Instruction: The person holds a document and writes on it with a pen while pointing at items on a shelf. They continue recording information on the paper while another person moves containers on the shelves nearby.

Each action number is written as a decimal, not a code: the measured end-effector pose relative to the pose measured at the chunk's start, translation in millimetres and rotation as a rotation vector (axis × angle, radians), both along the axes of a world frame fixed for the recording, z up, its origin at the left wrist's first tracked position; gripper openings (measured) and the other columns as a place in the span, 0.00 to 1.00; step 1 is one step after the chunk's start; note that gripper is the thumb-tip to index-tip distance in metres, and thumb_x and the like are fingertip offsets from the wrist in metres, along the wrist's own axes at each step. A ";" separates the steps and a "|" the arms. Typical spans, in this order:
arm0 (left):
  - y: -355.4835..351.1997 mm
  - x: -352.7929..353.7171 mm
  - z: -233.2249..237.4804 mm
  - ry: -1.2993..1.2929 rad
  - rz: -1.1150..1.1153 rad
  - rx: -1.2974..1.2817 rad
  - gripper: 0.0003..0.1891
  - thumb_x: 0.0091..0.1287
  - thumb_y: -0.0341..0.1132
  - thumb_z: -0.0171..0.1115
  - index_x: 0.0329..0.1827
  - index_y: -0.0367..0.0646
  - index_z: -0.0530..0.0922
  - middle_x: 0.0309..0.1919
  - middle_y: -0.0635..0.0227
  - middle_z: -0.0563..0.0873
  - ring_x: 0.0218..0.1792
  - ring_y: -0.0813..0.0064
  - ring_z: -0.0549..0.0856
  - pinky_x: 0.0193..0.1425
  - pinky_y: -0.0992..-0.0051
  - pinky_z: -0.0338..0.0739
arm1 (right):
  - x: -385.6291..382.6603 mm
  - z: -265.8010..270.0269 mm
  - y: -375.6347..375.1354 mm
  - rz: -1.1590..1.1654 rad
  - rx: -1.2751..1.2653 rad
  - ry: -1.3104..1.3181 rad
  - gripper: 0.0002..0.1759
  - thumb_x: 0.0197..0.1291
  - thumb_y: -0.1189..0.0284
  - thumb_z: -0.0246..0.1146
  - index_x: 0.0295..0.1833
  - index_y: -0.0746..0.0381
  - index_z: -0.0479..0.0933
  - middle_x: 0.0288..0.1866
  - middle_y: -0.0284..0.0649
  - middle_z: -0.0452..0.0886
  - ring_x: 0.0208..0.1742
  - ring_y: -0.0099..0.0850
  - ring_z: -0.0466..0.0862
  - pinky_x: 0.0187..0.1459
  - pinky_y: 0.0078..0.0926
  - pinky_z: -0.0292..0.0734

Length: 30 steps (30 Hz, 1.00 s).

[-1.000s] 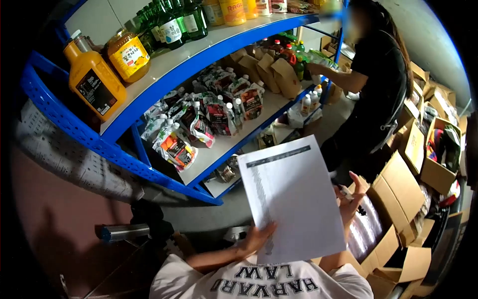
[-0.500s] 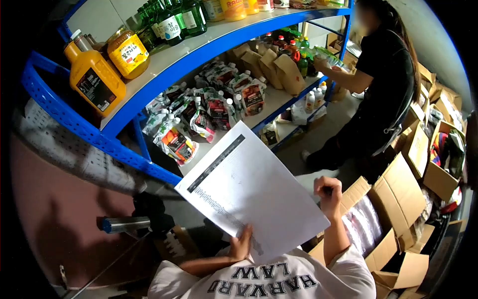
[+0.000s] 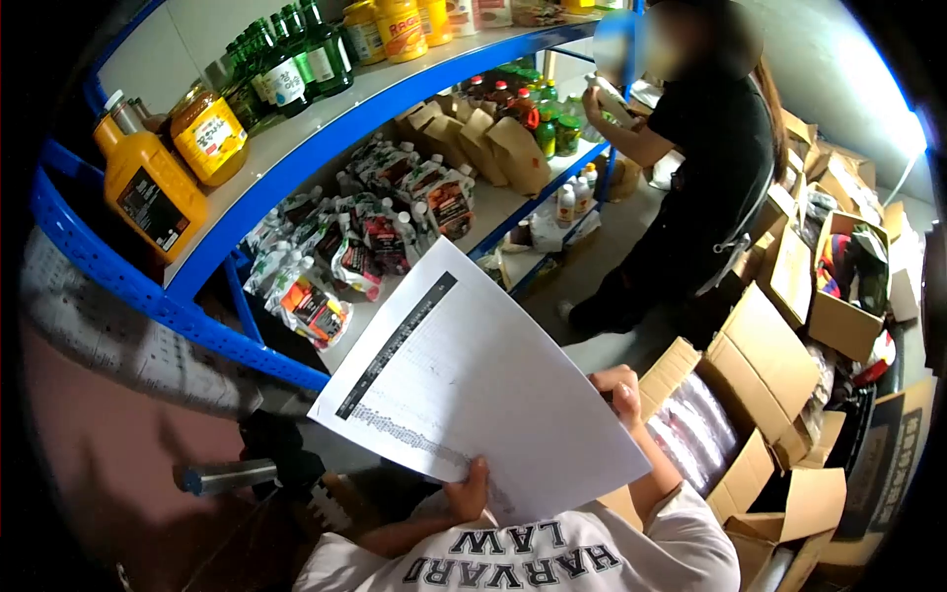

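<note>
White printed sheets with a dark header bar and rows of small text lie tilted in front of my shirt. My left hand grips their lower edge, thumb on top and the other fingers hidden underneath. At the right edge of the sheets is my right hand, its fingers curled and partly covered by the paper; what it holds, if anything, is too small to tell. Beyond the sheets, pouches with white caps stand on the lower shelf.
Blue-edged shelving holds green bottles, jars and an orange bottle. A person in black stands at its far end, holding a pale item. Open cardboard boxes line the right side. A metal tube is lower left.
My right hand has moved left and down to the sheets' edge. The view has shifted, so the shelves sit further left. The person in black has raised a hand with a pale item.
</note>
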<state>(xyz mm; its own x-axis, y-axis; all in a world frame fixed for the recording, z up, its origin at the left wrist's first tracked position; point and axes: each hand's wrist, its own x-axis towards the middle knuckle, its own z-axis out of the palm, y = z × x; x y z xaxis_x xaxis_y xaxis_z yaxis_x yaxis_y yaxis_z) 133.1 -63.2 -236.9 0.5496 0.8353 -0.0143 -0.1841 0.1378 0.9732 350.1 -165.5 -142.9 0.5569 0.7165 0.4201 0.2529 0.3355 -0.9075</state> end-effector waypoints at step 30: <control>-11.2 15.0 10.0 -0.237 -0.092 -0.185 0.14 0.58 0.23 0.50 0.48 0.35 0.65 0.34 0.68 0.74 0.35 0.80 0.73 0.39 0.80 0.69 | -14.8 -105.4 -37.6 0.018 -0.143 -0.085 0.40 0.52 0.38 0.36 0.17 0.65 0.68 0.10 0.37 0.69 0.11 0.23 0.69 0.13 0.21 0.58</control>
<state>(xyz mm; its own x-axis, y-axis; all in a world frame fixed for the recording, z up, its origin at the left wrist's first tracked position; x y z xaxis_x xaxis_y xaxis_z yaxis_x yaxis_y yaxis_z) 148.2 -74.4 -226.9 0.6288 0.7772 -0.0238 -0.3817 0.3351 0.8614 335.4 -203.2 -248.4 0.5099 0.7821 0.3582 0.3256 0.2100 -0.9219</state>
